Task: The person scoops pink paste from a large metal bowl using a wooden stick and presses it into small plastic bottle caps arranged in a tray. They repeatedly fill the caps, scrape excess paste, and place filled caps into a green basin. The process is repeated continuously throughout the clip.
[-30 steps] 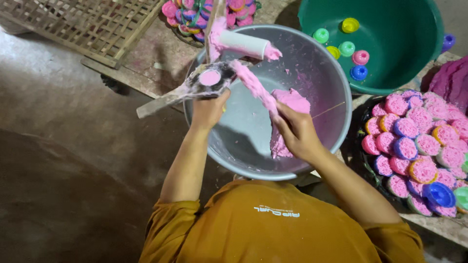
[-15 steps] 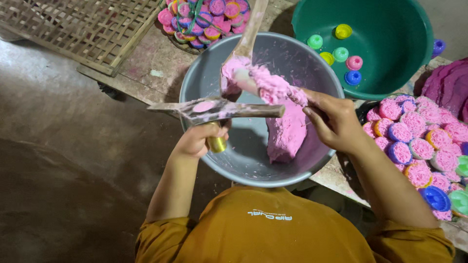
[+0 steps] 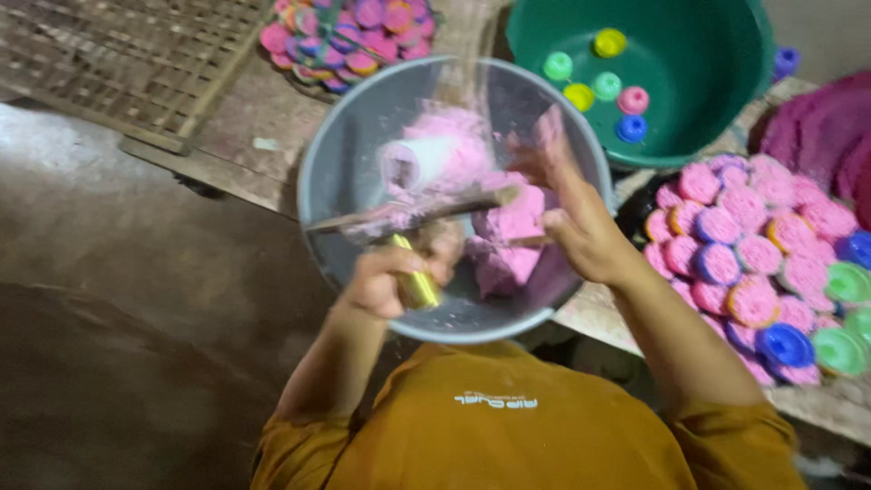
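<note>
Head view, looking down. We held our left hand (image 3: 395,283) closed around a small yellow cup-shaped mould (image 3: 415,287) above the near rim of a grey metal basin (image 3: 327,172), while a long wooden stick (image 3: 408,214), smeared pink, lay across the basin just above that hand; the frame was too blurred for us to tell what gripped the stick. Our right hand (image 3: 581,238) rested at the right side of the basin with its fingers curled against the pink dough (image 3: 508,240) heaped inside; whether it pinched any dough we could not tell. A white cylinder (image 3: 419,161) coated with pink lay in the dough toward the far side. Beyond the basin's far right rim stood a green tub (image 3: 717,100) holding several coloured moulds (image 3: 594,80). At the right edge of the worktop (image 3: 245,127) lay a tray of filled pink cakes (image 3: 753,249); a second pile (image 3: 349,36) lay at the far edge, beside a woven rack (image 3: 118,63) at the far left corner.
</note>
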Available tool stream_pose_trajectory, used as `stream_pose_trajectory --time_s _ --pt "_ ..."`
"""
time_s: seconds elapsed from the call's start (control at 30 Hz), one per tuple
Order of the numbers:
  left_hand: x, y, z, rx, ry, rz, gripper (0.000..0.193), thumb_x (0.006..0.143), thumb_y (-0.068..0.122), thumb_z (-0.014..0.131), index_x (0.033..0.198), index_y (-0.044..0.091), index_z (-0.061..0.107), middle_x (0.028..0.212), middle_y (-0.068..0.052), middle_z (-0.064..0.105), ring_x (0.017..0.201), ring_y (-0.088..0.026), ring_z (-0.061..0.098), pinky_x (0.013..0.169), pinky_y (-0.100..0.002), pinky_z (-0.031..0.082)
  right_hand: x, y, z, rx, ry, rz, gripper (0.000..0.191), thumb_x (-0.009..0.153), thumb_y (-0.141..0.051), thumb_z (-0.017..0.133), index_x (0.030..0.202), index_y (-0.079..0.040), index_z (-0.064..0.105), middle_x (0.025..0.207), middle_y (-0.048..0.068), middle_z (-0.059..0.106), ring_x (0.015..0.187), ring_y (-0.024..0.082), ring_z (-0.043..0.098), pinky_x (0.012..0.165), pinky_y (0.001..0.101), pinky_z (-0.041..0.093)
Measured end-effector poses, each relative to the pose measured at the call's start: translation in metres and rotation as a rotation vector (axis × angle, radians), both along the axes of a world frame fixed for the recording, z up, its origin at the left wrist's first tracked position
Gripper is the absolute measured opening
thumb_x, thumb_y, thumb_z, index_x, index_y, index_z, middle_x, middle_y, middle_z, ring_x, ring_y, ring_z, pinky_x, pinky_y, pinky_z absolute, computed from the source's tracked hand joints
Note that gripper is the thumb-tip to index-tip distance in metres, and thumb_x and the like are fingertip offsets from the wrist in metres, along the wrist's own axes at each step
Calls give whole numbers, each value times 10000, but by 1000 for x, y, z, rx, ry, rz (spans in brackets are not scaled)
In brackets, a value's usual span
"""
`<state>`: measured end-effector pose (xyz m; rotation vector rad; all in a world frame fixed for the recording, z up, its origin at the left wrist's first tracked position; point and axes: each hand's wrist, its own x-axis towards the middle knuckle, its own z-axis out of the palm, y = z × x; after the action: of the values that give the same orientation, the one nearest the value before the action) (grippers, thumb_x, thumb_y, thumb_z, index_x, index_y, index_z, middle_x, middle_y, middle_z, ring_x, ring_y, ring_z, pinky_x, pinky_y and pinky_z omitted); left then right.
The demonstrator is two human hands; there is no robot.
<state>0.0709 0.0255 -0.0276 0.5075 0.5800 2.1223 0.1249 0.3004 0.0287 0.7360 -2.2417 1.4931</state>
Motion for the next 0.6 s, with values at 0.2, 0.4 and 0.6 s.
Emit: stream_pose_trajectory --time_s 0.2,0.4,0.6 --pt "80 123 8 -350 -13 -297 583 779 42 744 1339 74 587 1125 -32 680 980 -136 652 786 -301 510 78 49 10 -928 -115 6 846 1034 -533 614 1641 -42 288 1595 274 444 1041 342 636 812 427 563" --pt "123 210 63 -825 1401 87 387 768 409 843 945 117 662 814 -101 703 743 -312 704 670 -420 552 219 175 30 -249 -218 -169 762 948 -405 742 1519 10 456 1277 185 641 953 327 697 806 412 605" --pt "193 290 75 -725 1358 24 324 775 336 779 971 131 623 823 -120 705 779 -360 704 680 -457 548 311 228 53 493 265 -270 713 876 -215 699 1527 -118 425 1117 258 668 844 409 735 660 445 629"
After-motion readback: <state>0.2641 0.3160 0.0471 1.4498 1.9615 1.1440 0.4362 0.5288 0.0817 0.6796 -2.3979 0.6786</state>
